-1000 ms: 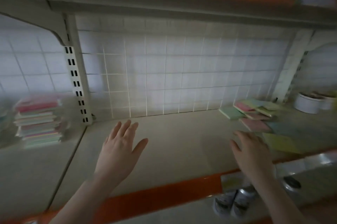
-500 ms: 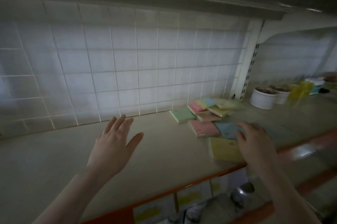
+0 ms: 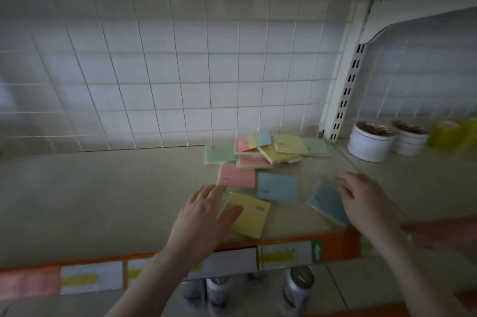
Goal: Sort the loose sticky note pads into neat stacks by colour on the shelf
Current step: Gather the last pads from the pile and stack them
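Note:
Loose sticky note pads lie scattered on the beige shelf [image 3: 103, 200]. Near the front edge sits a yellow pad [image 3: 249, 214]; my left hand [image 3: 204, 216] rests flat over its left side, thumb on it. A blue pad [image 3: 324, 200] lies to the right, blurred, under the fingers of my right hand [image 3: 366, 200], which touch its right edge. Between them lie another blue pad [image 3: 277, 186] and a pink pad [image 3: 237, 176]. Behind is a green pad [image 3: 220, 153] and a mixed pile [image 3: 273, 149] of pink, yellow, blue and green pads.
Two white tubs [image 3: 370, 142] stand at the right past the slotted upright [image 3: 343, 99], with blurred yellow items [image 3: 449, 136] beyond. A tiled wall backs the shelf. The orange front edge [image 3: 340, 245] carries price labels; cans [image 3: 296, 288] stand on the shelf below.
The view swung right and closer to the pads. My left hand moved right onto the yellow pad. My right hand stays on a blue pad, now further right of the other pads.

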A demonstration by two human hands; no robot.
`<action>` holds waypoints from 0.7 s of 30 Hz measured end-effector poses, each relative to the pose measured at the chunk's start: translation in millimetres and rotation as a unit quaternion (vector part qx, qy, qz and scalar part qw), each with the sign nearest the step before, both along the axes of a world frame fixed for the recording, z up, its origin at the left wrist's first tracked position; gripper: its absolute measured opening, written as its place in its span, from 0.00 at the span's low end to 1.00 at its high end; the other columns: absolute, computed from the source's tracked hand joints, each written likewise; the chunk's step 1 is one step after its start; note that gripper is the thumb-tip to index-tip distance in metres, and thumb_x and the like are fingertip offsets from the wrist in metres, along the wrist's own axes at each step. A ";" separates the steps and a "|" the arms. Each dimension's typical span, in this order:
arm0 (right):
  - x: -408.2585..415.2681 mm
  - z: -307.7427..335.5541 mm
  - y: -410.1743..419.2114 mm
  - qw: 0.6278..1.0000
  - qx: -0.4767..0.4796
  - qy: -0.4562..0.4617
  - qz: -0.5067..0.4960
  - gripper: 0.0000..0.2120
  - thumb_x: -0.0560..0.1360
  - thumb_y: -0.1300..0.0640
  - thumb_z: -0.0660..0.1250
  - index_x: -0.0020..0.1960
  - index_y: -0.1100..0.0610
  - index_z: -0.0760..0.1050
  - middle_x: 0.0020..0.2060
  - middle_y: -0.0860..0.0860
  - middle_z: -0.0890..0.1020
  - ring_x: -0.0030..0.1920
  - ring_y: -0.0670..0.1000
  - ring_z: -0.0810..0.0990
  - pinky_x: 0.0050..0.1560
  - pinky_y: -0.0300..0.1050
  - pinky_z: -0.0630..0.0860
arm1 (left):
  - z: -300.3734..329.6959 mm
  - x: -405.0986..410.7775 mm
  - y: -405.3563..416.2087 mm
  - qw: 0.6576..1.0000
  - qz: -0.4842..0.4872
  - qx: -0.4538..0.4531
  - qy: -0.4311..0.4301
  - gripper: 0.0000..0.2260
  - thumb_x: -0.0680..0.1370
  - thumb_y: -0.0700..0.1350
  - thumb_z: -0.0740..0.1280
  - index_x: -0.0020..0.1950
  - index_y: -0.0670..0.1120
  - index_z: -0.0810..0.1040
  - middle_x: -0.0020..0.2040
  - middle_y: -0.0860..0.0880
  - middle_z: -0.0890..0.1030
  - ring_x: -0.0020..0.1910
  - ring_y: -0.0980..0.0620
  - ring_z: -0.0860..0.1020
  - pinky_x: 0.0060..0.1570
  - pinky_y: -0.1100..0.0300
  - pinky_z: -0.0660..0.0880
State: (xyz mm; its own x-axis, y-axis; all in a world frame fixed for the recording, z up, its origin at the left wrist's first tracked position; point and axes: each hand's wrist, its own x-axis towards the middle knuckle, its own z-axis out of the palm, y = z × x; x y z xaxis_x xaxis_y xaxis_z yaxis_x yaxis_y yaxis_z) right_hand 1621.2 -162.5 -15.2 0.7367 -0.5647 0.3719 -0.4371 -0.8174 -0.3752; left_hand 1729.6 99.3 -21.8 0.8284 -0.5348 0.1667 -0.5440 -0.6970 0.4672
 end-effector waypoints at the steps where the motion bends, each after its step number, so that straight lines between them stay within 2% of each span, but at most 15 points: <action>1: -1.7 -0.1 -2.7 1.000 0.007 0.011 0.008 0.15 0.78 0.60 0.60 0.65 0.57 0.73 0.57 0.56 0.78 0.56 0.57 0.75 0.55 0.50 0.72 | -0.6 -4.1 -3.6 1.000 0.003 0.002 0.010 0.26 0.78 0.61 0.57 0.74 0.54 0.60 0.73 0.54 0.65 0.72 0.53 0.61 0.67 0.59 0.59; 5: -4.3 1.5 -8.2 0.995 0.031 0.097 0.012 0.22 0.79 0.48 0.60 0.71 0.55 0.65 0.63 0.54 0.74 0.61 0.55 0.73 0.57 0.48 0.70 | 1.0 -17.2 -14.3 0.999 0.025 0.034 0.015 0.26 0.77 0.62 0.58 0.71 0.51 0.63 0.70 0.52 0.70 0.69 0.50 0.66 0.63 0.58 0.64; 8: -4.7 -2.3 -8.3 0.987 0.035 0.155 0.014 0.29 0.76 0.41 0.62 0.71 0.54 0.64 0.61 0.52 0.75 0.59 0.54 0.74 0.55 0.47 0.72 | 4.8 -23.0 -21.6 0.997 0.047 0.058 0.011 0.24 0.77 0.63 0.59 0.67 0.49 0.67 0.66 0.51 0.73 0.65 0.49 0.69 0.59 0.57 0.66; 13: -9.8 -0.1 -9.4 0.989 0.070 0.125 0.028 0.25 0.70 0.40 0.68 0.61 0.53 0.72 0.52 0.51 0.78 0.52 0.53 0.76 0.50 0.49 0.74 | 5.8 -27.1 -27.9 0.996 0.064 0.066 0.003 0.20 0.74 0.63 0.62 0.57 0.50 0.70 0.59 0.51 0.76 0.59 0.49 0.72 0.52 0.56 0.68; 16: -11.6 0.1 -7.1 0.987 0.091 0.126 0.032 0.21 0.68 0.41 0.71 0.53 0.53 0.73 0.49 0.51 0.78 0.49 0.52 0.76 0.49 0.50 0.75 | 6.4 -24.1 -32.1 0.995 0.068 0.076 0.001 0.23 0.73 0.62 0.66 0.61 0.50 0.68 0.60 0.50 0.76 0.59 0.47 0.72 0.52 0.56 0.68; 21: -11.8 4.2 -5.1 0.987 0.130 0.089 0.035 0.22 0.65 0.44 0.75 0.55 0.53 0.77 0.47 0.53 0.77 0.49 0.54 0.75 0.49 0.49 0.75 | 4.2 -7.7 -42.5 0.992 0.080 0.078 0.051 0.32 0.68 0.61 0.72 0.65 0.46 0.66 0.59 0.44 0.75 0.58 0.44 0.74 0.54 0.52 0.74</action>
